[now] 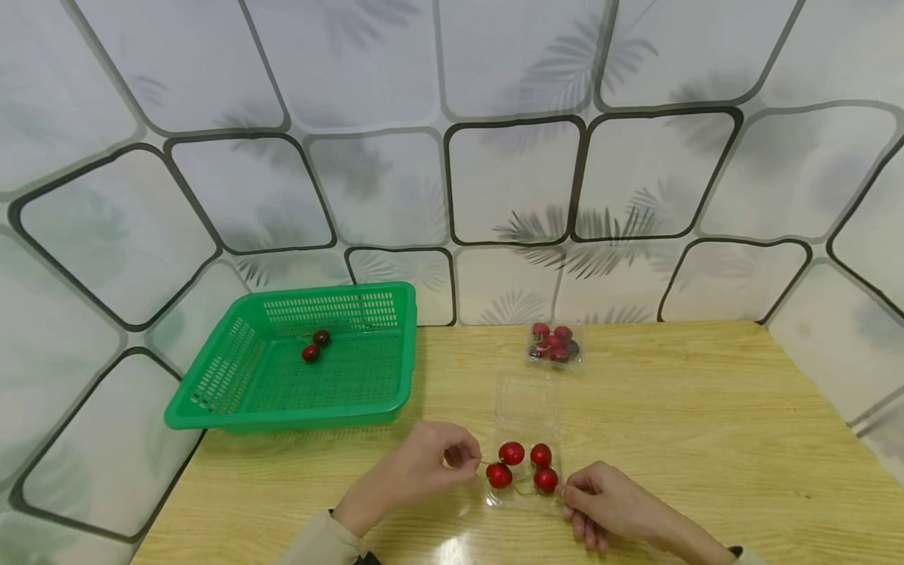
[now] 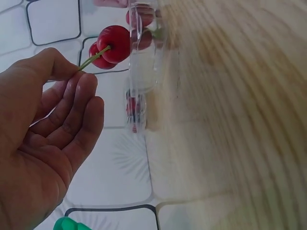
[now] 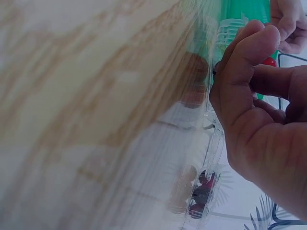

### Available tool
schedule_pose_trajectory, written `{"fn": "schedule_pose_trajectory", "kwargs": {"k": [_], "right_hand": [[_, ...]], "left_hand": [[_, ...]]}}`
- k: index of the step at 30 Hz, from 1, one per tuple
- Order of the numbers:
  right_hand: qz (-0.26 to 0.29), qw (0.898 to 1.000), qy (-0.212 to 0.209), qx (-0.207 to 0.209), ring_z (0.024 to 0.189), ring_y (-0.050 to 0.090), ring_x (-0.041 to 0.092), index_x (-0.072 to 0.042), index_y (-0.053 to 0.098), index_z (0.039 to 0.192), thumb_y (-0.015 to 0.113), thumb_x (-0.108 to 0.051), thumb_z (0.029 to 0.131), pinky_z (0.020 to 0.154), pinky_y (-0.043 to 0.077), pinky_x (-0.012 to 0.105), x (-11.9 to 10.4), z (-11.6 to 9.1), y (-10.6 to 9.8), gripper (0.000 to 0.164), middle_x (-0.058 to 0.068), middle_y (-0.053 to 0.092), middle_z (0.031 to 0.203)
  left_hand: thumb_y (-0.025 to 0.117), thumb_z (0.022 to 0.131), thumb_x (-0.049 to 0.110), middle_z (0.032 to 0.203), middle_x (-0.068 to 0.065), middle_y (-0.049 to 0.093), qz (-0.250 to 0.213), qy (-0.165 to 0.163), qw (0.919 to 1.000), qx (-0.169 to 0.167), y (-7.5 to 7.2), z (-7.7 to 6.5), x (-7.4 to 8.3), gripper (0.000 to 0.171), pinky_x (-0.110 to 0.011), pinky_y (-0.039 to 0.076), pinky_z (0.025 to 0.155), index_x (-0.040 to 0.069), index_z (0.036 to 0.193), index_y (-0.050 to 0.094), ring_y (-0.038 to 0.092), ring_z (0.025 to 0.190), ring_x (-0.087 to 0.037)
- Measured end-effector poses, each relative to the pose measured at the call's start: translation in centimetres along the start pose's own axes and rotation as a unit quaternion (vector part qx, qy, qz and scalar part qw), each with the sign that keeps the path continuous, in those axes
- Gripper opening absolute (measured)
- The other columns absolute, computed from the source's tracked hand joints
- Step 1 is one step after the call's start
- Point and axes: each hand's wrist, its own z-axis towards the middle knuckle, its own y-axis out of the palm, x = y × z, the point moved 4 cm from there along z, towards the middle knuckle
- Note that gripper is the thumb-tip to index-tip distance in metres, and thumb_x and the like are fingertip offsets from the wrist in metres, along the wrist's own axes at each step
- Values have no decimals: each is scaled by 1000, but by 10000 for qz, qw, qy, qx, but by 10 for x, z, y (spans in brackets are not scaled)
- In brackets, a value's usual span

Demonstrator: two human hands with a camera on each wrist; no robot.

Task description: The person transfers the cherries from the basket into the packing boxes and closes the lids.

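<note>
One wood-grain tabletop (image 1: pixel 692 424) beneath everything. Green basket (image 1: pixel 297 417) at ten o'clock from the open clear box (image 1: pixel 494 499), with lid (image 1: pixel 526 400) folded back toward twelve. Left hand (image 1: pixel 436 463) at nine o'clock: thumb and forefinger pinched on a green stem (image 2: pixel 94 58), other fingers loosely bent. Right hand (image 1: pixel 610 502) at four o'clock, fingers curled beside the box edge; cannot tell if pinching the rim or merely touching. Cherry-filled box (image 1: pixel 558 366) just past twelve. Four red cherries (image 1: pixel 512 453) in the open box, two toward nine, two toward three; probably light, smooth, slippery and apt to roll. Thin plastic likely flexible, best steadied at the rim. Two darker cherries (image 1: pixel 311 353) in the basket. Stem probably the surest hold, pinched lightly for fear of snapping.
</note>
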Motion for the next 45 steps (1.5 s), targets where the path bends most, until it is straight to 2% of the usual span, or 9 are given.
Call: {"fn": "schedule_pose_trajectory", "kwargs": {"k": [8,12,16,22,29,34,39,45], "right_hand": [[76,10000,-59,-3,47,57,2,2,66,84,52,-23,108,44,47,15,0,1,0,37,-3,63,62],[71,10000,-69,-1,48,57,3,2,65,84,52,-24,108,44,48,16,0,0,1,37,-2,63,63],[37,10000,-24,28,48,56,3,1,66,84,53,-24,108,45,48,16,1,0,0,37,-1,64,64],[4,10000,23,33,48,56,3,0,66,84,53,-24,107,45,49,16,2,1,0,36,-1,63,64],[20,10000,-50,4,48,57,3,1,66,84,53,-25,107,45,49,17,2,1,0,37,-1,63,64],[50,10000,-18,10,48,57,3,1,66,84,54,-26,107,45,49,17,3,0,0,37,-1,64,64],[13,10000,2,1,48,57,3,0,66,84,54,-25,107,45,49,16,2,1,0,36,-1,64,65],[-29,10000,-32,-21,48,56,3,1,66,84,53,-23,107,44,48,16,2,1,1,35,-1,64,65]], "left_hand": [[68,91,1,84,1,74,-137,-183,9996,-145,16,5,-3,7,-12,54,68,5,92,75,58,74,9],[68,92,2,85,2,74,-285,-389,9985,-248,22,7,-3,8,-12,54,69,6,94,75,58,74,9],[68,93,3,85,3,74,-273,-426,9982,-328,26,10,-1,9,-12,54,69,6,95,75,59,74,9],[68,96,7,88,5,75,91,-371,9981,-488,32,13,0,8,-9,52,71,8,99,76,59,76,10],[69,97,13,91,10,75,578,-227,9964,-569,35,16,1,8,-7,48,67,16,100,77,57,75,11],[71,97,17,94,12,73,977,-95,9935,-571,36,17,0,9,-7,47,69,21,101,78,57,78,10],[73,97,20,94,10,68,1472,80,9883,-385,35,16,-2,8,-4,43,66,20,100,80,54,76,8],[74,96,20,93,10,71,2067,407,9772,-254,35,19,-1,9,-3,44,67,20,101,81,60,77,6]]}}
